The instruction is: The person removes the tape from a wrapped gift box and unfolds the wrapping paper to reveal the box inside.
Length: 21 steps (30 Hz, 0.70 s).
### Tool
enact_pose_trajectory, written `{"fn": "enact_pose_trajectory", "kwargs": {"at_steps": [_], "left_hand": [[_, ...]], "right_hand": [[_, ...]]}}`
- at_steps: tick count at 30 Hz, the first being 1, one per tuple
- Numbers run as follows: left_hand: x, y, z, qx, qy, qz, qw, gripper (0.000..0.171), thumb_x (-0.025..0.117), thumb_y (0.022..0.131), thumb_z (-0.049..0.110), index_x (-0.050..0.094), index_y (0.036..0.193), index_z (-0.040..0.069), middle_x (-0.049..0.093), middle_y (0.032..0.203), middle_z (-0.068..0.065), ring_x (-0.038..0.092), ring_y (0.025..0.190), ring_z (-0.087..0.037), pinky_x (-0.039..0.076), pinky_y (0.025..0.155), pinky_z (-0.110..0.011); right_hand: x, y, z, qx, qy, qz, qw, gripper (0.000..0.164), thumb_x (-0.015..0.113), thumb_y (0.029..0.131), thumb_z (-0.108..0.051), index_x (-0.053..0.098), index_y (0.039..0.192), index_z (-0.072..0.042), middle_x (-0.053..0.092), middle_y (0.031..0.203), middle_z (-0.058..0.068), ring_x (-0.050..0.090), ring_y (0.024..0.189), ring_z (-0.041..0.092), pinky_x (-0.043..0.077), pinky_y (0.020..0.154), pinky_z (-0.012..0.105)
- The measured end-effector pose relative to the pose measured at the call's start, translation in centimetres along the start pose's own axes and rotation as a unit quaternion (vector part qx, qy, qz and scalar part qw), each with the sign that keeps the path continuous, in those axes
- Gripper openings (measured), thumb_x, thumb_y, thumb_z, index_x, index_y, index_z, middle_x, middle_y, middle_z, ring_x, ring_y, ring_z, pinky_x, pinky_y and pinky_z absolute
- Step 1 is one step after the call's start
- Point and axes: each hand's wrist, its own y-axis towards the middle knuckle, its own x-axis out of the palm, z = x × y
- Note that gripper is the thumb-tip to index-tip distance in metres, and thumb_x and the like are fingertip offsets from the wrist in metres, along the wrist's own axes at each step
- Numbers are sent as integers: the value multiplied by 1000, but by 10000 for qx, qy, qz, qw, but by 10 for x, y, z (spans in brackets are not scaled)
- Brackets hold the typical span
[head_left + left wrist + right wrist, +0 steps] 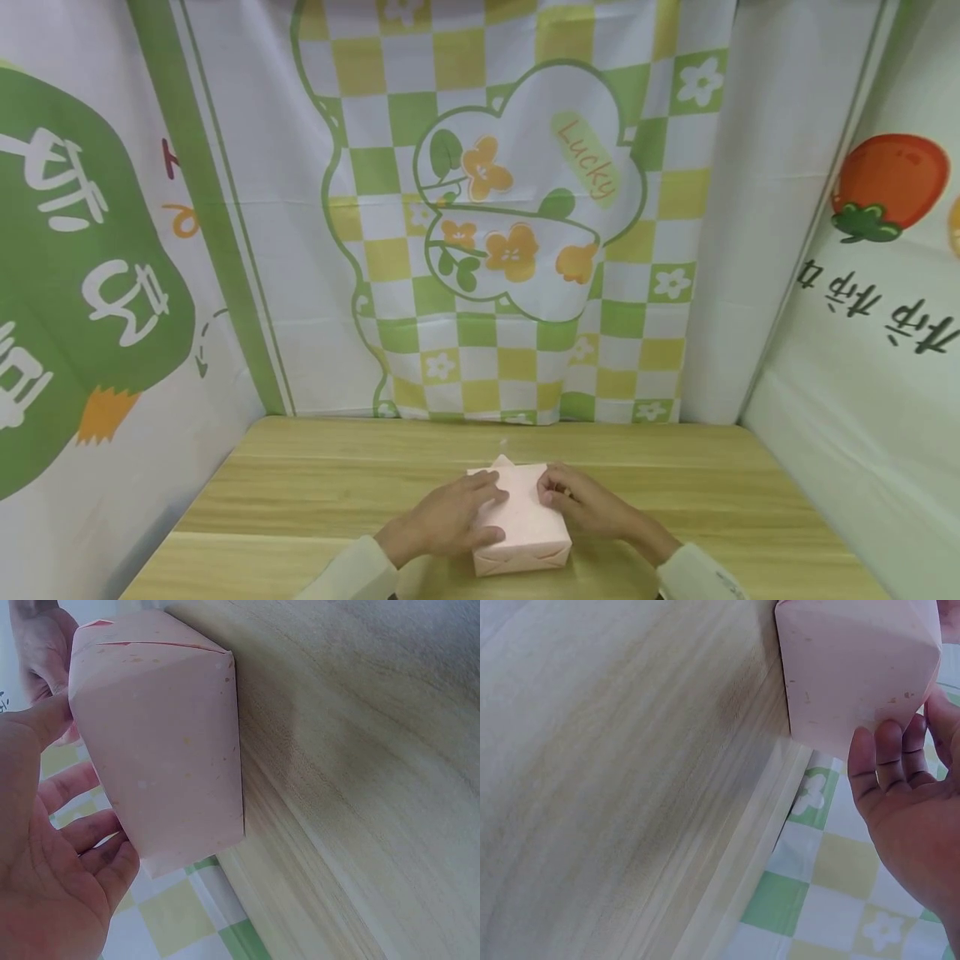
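A box wrapped in pale pink speckled paper (522, 508) sits on the wooden table, its near end showing folded paper flaps. My left hand (457, 512) rests on its top along the left edge, thumb and fingers spread; in the left wrist view the thumb (52, 718) meets the upper edge. At the box's right edge is my right hand (588, 500), fingers bent. In the right wrist view its fingertips (889, 735) touch the side face, with the thumb up at the top edge. A small pointed paper flap (502, 460) sticks up beyond the far end.
The wooden table (337, 475) runs back to a checkered cloth (480, 358) hanging behind it. Printed white cloth walls (862, 400) stand left and right. A small pale scrap (504, 442) lies behind the box.
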Motion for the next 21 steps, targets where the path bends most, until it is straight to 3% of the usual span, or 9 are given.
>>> {"fn": "enact_pose_trajectory", "kwargs": {"at_steps": [6, 11, 16, 21], "left_hand": [[0, 0, -1, -19, -20, -2, 10000, 51, 60, 93, 49, 59, 132, 16, 51, 147, -14, 50, 134, -29, 47, 109, -41], [0, 0, -1, -31, 67, -6, 10000, 51, 60, 93, 50, 59, 132, 17, 51, 147, -13, 50, 135, -27, 47, 110, -40], [2, 0, -2, -32, 16, -50, 10000, 52, 60, 94, 50, 59, 133, 16, 50, 148, -13, 48, 137, -26, 45, 111, -40], [4, 1, -3, -9, -3, -90, 10000, 52, 59, 94, 50, 58, 134, 16, 49, 149, -13, 47, 138, -26, 44, 112, -41]], "right_hand": [[-2, -2, 1, 291, 186, 2, 9994, 8, 52, 101, -14, 58, 100, -8, 59, 95, 7, 54, 89, 6, 51, 76, 21], [-3, -1, -3, 509, 428, 197, 9976, 19, 62, 96, -14, 61, 112, -5, 60, 98, 11, 56, 88, 8, 53, 73, 22], [-1, 2, -4, 452, 394, 284, 9978, 5, 66, 92, -12, 69, 94, -9, 57, 90, 10, 52, 86, 5, 54, 71, 21], [1, 3, -1, 311, 77, 333, 9989, 7, 62, 95, -13, 66, 90, -10, 55, 86, 4, 48, 83, 1, 50, 67, 18]]}}
